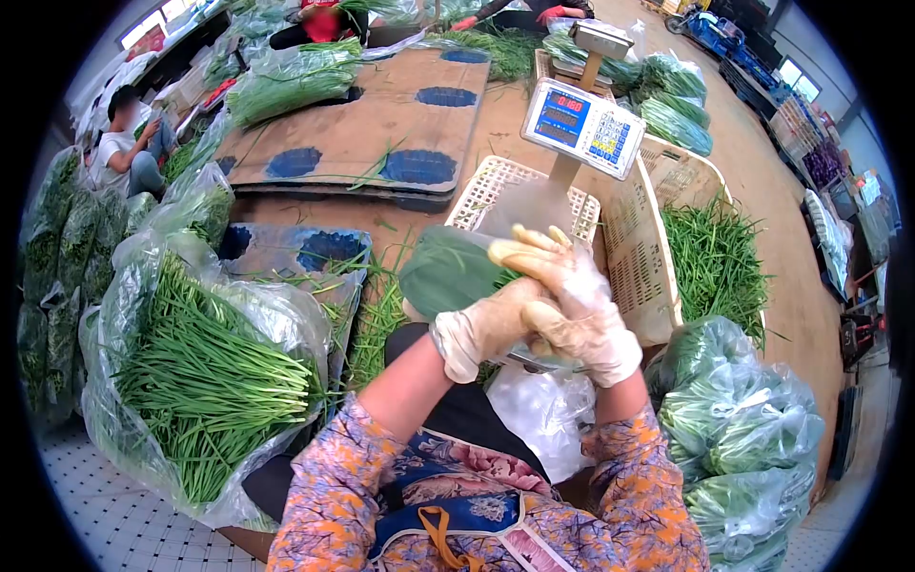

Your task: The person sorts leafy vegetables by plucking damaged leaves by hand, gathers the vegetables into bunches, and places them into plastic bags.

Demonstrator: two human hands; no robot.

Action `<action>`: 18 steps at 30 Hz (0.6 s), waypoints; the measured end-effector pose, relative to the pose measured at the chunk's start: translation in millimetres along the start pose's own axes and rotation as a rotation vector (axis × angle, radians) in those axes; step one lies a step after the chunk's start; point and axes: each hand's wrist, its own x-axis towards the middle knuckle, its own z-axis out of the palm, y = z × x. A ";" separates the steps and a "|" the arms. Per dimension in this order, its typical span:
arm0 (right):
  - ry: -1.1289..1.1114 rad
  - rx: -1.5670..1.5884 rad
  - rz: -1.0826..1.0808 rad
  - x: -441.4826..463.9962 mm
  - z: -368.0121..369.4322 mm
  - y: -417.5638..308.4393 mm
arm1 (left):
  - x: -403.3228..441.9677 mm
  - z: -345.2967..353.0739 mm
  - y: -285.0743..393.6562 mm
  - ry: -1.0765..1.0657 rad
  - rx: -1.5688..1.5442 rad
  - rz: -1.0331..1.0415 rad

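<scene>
Gloves [461, 349], pale and thin, cover both my hands, which meet at the centre of the frame. Left hand [502, 319]: fingers bent, knuckles against the right; blur and overlap hide the fingertips, so I cannot tell whether they pinch anything. Right hand [578, 303]: fingers extended toward upper left, slightly parted, with clear plastic about them; I cannot tell whether its thumb presses on anything. The green packet [446, 274] lies at centre, just left of my right fingers, its near end hidden by my hands.

Clear film [543, 410] lies crumpled below my wrists. Beyond my hands stands a digital scale display [583, 129], red digits lit, beside a white perforated basket [496, 195]. Right of centre, a cream crate [640, 250] adjoins loose green stalks [710, 253]. At lower left, an open clear bag [276, 317] holds long green stems [214, 381]; filled bags [743, 429] occupy the lower right.
</scene>
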 end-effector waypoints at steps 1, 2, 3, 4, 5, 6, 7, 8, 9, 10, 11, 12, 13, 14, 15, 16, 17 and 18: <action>-0.045 0.125 0.076 -6.7 -4.5 2.3 | -7.9 -1.6 5.3 -0.110 -0.307 -0.442; -0.080 0.246 0.157 -13.4 -9.0 4.5 | -14.1 0.3 -0.1 -0.083 -0.495 -0.442; -0.127 0.648 0.415 -20.4 -12.6 0.5 | -19.1 1.8 -8.4 -0.078 -0.497 -0.444; -0.082 0.583 0.328 -31.8 -1.8 16.9 | -23.3 3.1 -19.2 -0.117 -0.796 -0.444; -0.085 0.585 0.328 -41.0 1.2 23.6 | -27.7 2.9 -31.2 -0.156 -1.094 -0.434; -0.143 0.486 0.497 -50.5 2.7 27.3 | -32.7 0.9 -43.3 -0.117 -1.072 -0.516; -0.203 0.383 0.666 -61.2 7.1 31.4 | -36.4 -3.6 -54.3 -0.113 -1.075 -0.517; -0.091 0.567 0.807 -74.3 19.4 41.2 | -39.7 -8.7 -60.9 0.064 -1.071 -0.483; 0.027 0.750 0.944 -89.7 33.5 52.0 | -44.8 -14.9 -70.7 0.239 -1.060 -0.446; 0.229 1.038 0.926 -108.9 41.7 58.4 | -58.3 -29.4 -98.6 0.323 -1.158 -0.313; 0.228 1.040 0.925 -120.2 49.7 64.5 | -72.8 -43.2 -123.8 0.407 -1.251 -0.176; 0.581 1.331 0.859 -129.4 57.8 70.0 | -78.8 -43.8 -120.7 0.531 -1.265 -0.065; 0.949 1.602 0.755 -138.6 66.6 80.1 | -79.4 -43.3 -119.3 0.533 -1.262 -0.064; 0.727 1.925 0.429 -154.4 74.3 101.5 | -73.6 -36.4 -97.5 0.523 -1.190 -0.160; 0.726 1.929 0.433 -139.5 67.3 85.3 | -67.4 -27.6 -72.6 0.514 -1.119 -0.255; 0.708 1.692 0.608 -107.1 51.1 53.1 | -59.5 -17.7 -45.5 0.351 -0.900 -0.291; 0.681 1.446 0.763 -82.7 42.0 29.4 | -52.8 -6.3 -33.4 0.354 -0.901 -0.291; 0.450 1.113 0.747 -71.5 42.5 18.2 | -45.6 6.0 -25.6 0.193 -0.593 -0.402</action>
